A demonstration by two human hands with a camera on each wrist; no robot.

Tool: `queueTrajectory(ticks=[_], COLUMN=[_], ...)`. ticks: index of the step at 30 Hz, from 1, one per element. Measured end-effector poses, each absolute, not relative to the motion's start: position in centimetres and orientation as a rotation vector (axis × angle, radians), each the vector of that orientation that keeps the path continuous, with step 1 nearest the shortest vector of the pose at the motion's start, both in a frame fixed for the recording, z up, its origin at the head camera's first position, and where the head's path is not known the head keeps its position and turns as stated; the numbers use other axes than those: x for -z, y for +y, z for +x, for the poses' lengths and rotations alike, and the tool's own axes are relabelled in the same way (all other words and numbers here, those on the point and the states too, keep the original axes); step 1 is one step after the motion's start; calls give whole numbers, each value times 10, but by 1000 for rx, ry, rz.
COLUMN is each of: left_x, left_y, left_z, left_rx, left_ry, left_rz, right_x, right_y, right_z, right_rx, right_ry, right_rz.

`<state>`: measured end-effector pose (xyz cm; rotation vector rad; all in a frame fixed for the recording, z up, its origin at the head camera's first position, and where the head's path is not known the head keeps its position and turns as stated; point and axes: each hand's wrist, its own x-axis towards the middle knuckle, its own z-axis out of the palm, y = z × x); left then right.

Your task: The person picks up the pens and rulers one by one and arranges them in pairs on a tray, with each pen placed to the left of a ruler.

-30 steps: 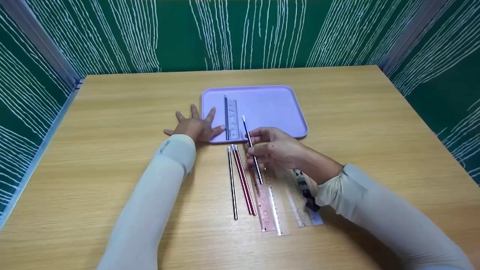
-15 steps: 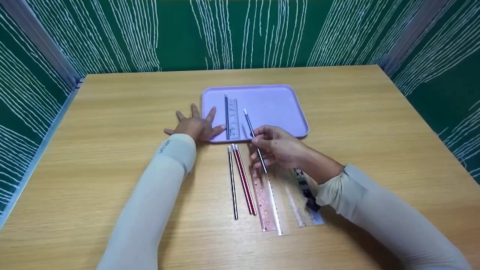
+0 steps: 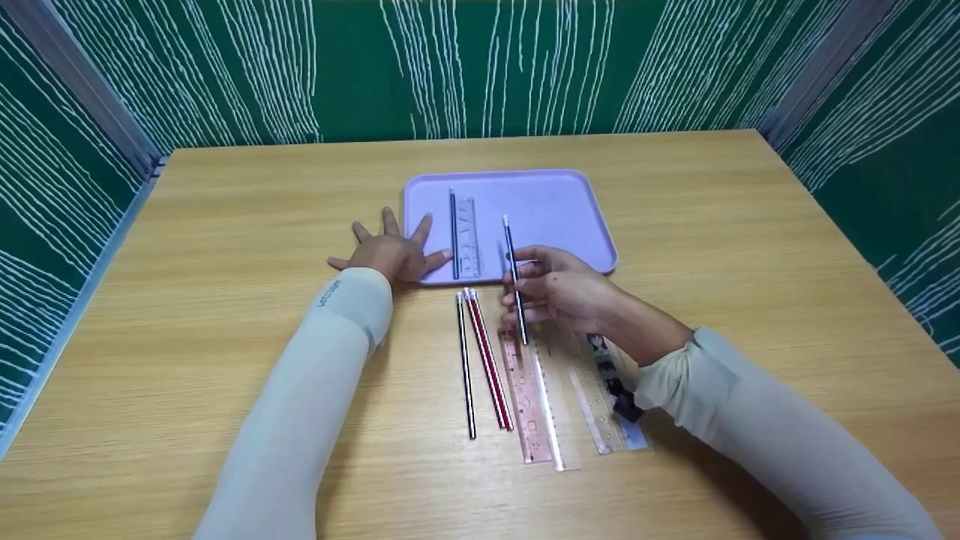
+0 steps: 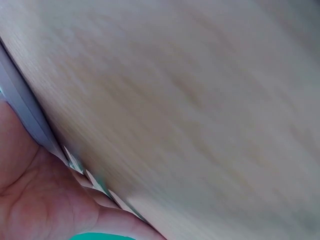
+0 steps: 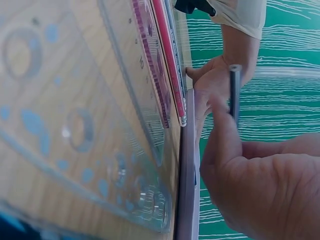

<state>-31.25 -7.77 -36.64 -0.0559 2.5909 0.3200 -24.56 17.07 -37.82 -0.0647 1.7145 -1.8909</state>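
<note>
My right hand point(image 3: 566, 289) pinches a dark striped pencil point(image 3: 513, 262) between thumb and fingers, over the near edge of the purple tray point(image 3: 540, 217). The pencil stands nearly lengthwise, its white-tipped end pointing away. With fingers spread, my left hand point(image 3: 391, 253) rests at the tray's left side, the thumb reaching over the rim. Inside the tray lie another dark pencil point(image 3: 454, 232) and a clear ruler point(image 3: 468, 236), side by side. In the right wrist view the held pencil point(image 5: 234, 92) sticks up past the right hand point(image 5: 260, 185).
In front of the tray lie a dark pencil point(image 3: 466, 367), red pencils point(image 3: 489, 360), a pink ruler point(image 3: 529, 420) and clear rulers point(image 3: 559, 427), partly under the right hand. A dark band point(image 3: 615, 382) hangs at the right wrist. A green wall point(image 3: 360, 67) stands behind the table point(image 3: 225, 300).
My right hand has shifted slightly right and away with the pencil, whose tilt has become steeper over the last half second. The left hand stays in place.
</note>
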Motion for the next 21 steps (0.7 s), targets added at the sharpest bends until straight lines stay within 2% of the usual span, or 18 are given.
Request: queueTrajectory(ticks=[21], left_x=[367], left_y=[-78], left_z=[-312], left_rx=[-288], left_ry=[2611], left_rz=[-37], right_x=[383], right_y=[170], right_z=[-251], right_rx=[1851], right_ry=[1800], right_rz=[-11])
